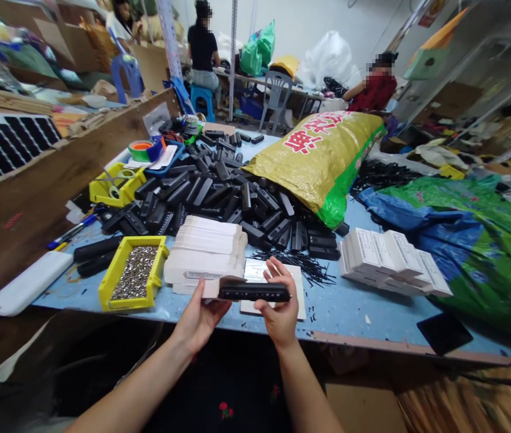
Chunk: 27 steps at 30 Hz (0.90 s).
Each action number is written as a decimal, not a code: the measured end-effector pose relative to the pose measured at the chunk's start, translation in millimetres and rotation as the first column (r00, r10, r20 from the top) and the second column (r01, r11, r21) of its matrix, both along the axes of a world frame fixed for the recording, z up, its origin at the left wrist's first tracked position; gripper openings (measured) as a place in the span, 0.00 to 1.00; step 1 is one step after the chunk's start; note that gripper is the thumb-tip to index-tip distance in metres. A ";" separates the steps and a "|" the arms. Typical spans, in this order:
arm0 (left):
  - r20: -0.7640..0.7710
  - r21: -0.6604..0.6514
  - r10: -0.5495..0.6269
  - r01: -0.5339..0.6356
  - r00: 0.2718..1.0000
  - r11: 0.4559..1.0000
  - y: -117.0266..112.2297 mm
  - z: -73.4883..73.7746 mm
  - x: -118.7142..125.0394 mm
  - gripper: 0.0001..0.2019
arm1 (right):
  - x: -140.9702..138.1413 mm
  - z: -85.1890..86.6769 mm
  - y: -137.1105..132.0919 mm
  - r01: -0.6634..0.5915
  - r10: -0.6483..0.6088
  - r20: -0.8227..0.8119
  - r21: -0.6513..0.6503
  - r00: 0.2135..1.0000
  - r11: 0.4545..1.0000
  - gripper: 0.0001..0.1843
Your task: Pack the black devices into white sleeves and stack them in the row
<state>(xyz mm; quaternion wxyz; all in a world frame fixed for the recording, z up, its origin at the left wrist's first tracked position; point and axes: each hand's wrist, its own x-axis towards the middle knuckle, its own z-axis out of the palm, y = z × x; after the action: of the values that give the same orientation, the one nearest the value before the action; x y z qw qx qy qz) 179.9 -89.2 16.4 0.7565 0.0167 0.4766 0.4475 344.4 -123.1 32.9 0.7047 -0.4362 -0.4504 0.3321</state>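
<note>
Left hand [196, 320] pinching white carton [211, 289]; right hand [282, 313], upper fingers spread, holding black device [255, 292] between hands, mostly outside carton. White boxes [375, 255] stacked right of fingers; many loose devices [246, 197] beyond, seemingly unboxed.

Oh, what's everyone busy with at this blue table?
Someone's right hand holds a black oblong case, its end meeting a white carton in the left hand; how far it is inside is unclear. Beyond lie a stack of flat white cartons and a heap of similar black cases. White boxes are piled to the right.
</note>
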 end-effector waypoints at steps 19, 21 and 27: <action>-0.956 0.266 -0.010 0.877 0.295 0.399 6.6 -25.8 -8.1 0.34 | 132.5 -56.5 31.2 0.524 -0.088 0.738 -0.384 0.669 0.760 0.13; -0.946 0.282 -0.026 0.857 0.324 0.432 11.1 -28.1 -10.9 0.32 | 157.7 -65.5 33.0 0.517 -0.050 0.738 -0.421 0.673 0.745 0.09; -0.953 0.267 -0.019 0.868 0.302 0.420 12.3 -32.6 -10.1 0.33 | 124.7 -46.8 22.4 0.398 -0.058 0.591 -0.463 0.805 0.792 0.13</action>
<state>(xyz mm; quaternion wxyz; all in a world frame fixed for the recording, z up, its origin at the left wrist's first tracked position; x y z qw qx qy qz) 169.7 -77.0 -16.2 0.4193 0.7121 0.5011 0.2567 469.1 -100.6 -13.9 0.4196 -0.7546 -0.4541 0.2196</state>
